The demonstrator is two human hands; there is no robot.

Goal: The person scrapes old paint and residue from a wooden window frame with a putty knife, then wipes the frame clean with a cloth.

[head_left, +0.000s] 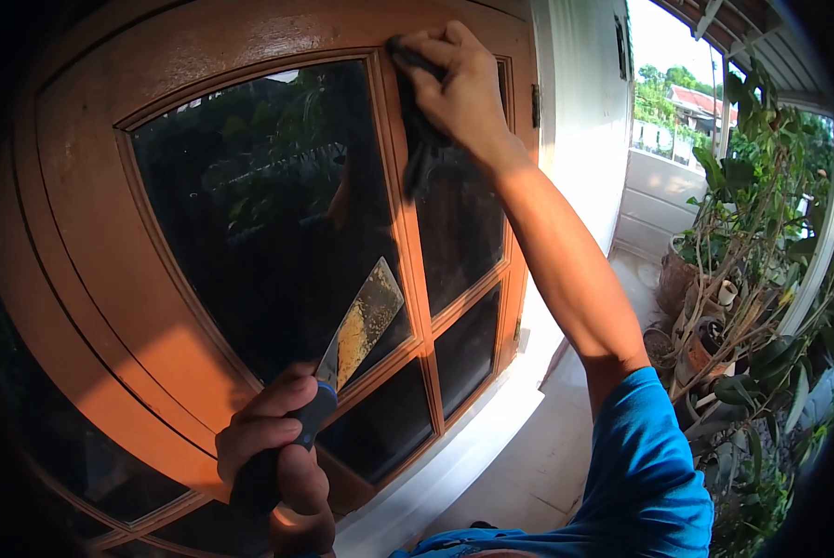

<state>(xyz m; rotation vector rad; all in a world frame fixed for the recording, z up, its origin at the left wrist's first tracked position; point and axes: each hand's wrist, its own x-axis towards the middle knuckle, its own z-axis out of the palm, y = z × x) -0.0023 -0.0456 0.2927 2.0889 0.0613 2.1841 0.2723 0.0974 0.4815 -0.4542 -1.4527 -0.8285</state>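
Note:
My left hand point(282, 442) is closed around the dark handle of a putty knife point(366, 321). Its wide metal blade points up and is stained with yellowish and brown residue. High on the wooden window frame point(400, 232), my right hand point(454, 84) pinches a dark cloth point(424, 139) against the upright bar beside the narrow right pane. The cloth hangs down over part of that bar and the glass. Behind the putty knife is the large dark glass pane point(259, 195), which reflects plants.
Metal hinges point(536, 105) sit on the frame's right edge, next to a white wall point(584, 121). Potted plants point(714, 344) crowd the right side along a pale tiled floor point(528, 456). A white ledge point(454, 474) runs below the window.

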